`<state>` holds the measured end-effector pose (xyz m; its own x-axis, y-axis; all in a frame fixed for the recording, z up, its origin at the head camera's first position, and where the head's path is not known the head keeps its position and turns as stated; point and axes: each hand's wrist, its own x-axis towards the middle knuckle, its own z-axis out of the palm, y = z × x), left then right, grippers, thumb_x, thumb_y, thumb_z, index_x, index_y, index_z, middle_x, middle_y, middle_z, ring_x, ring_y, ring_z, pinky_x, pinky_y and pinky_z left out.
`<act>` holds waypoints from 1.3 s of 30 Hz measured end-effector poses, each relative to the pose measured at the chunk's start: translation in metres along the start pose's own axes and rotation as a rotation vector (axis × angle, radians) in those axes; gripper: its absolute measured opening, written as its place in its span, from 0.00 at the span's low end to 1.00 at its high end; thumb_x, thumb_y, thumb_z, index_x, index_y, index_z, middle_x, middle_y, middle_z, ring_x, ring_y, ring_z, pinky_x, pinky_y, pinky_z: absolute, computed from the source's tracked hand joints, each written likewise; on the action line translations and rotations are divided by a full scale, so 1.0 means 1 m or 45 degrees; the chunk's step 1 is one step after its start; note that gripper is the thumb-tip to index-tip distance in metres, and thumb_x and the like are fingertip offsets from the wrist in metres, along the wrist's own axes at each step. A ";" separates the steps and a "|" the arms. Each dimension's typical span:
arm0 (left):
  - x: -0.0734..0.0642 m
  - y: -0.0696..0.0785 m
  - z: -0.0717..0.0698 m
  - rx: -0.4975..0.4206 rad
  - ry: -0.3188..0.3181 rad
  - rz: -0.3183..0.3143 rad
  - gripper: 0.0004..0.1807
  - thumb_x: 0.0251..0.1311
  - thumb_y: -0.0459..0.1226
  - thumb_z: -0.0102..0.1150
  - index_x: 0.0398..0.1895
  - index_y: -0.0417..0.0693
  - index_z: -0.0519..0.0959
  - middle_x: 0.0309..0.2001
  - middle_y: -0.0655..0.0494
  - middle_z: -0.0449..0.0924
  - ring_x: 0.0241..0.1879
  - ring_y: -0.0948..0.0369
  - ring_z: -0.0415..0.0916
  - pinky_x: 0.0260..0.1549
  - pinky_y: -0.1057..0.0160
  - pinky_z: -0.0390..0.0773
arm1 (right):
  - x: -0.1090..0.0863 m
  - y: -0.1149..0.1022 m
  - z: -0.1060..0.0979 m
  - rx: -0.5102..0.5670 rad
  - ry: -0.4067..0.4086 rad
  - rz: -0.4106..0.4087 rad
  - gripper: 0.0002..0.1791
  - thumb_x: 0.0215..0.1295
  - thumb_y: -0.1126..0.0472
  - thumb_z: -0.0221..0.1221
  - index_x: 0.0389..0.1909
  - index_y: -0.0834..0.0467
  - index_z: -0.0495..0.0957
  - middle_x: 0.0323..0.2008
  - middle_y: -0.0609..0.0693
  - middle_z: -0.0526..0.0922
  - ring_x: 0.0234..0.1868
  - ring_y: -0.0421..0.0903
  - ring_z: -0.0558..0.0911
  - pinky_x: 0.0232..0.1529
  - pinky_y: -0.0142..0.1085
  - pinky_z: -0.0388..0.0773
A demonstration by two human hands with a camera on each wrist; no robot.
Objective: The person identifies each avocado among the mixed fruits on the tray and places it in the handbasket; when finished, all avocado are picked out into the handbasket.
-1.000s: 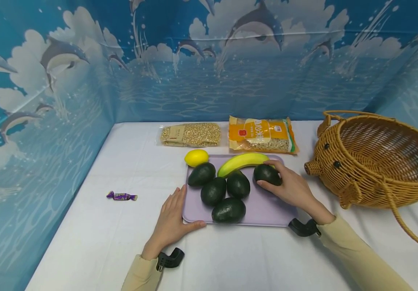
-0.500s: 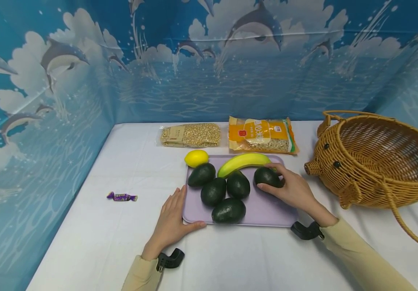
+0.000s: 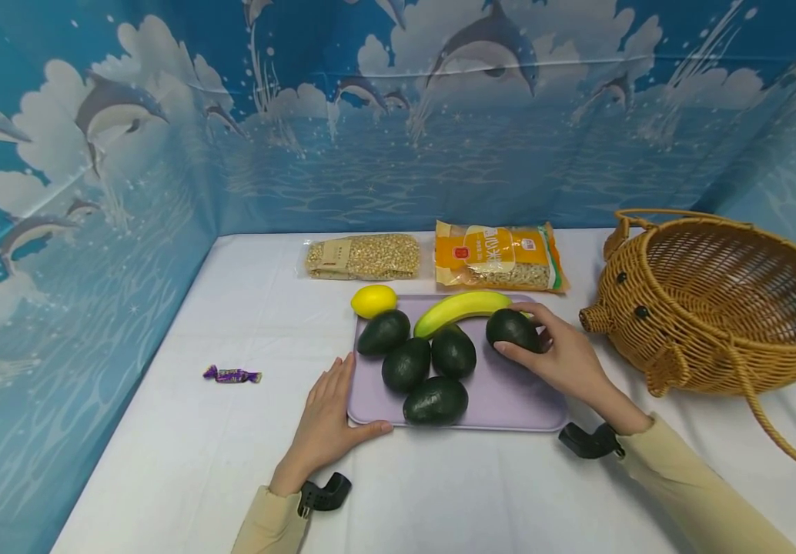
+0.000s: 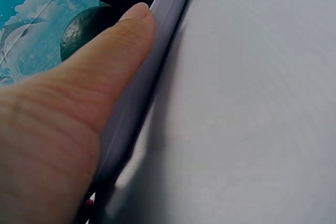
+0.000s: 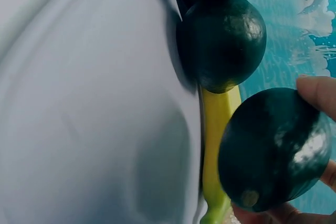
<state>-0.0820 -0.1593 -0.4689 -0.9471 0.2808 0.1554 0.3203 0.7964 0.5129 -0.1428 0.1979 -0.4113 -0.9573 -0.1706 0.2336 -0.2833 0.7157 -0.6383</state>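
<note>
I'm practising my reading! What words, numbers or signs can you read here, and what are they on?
None is clear enough to quote.
Orange bag: big characters and a red badge, too blurred to read surely.
See-through bag: the label's print is too small.
Purple candy: lettering too small.
Avocado in the right hand: no writing visible.

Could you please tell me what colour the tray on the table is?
The tray is pale purple, seen best in the head view.
</note>
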 end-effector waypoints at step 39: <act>0.000 -0.001 0.001 -0.008 -0.002 0.004 0.63 0.45 0.65 0.64 0.75 0.39 0.44 0.72 0.41 0.50 0.71 0.50 0.42 0.68 0.50 0.43 | -0.017 -0.019 -0.058 0.105 0.387 -0.134 0.37 0.47 0.64 0.72 0.61 0.49 0.73 0.39 0.57 0.81 0.22 0.38 0.71 0.24 0.25 0.65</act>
<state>-0.0829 -0.1596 -0.4703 -0.9460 0.2842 0.1561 0.3234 0.7922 0.5176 -0.1180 0.2266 -0.3601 -0.8649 -0.0220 0.5015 -0.3955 0.6453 -0.6536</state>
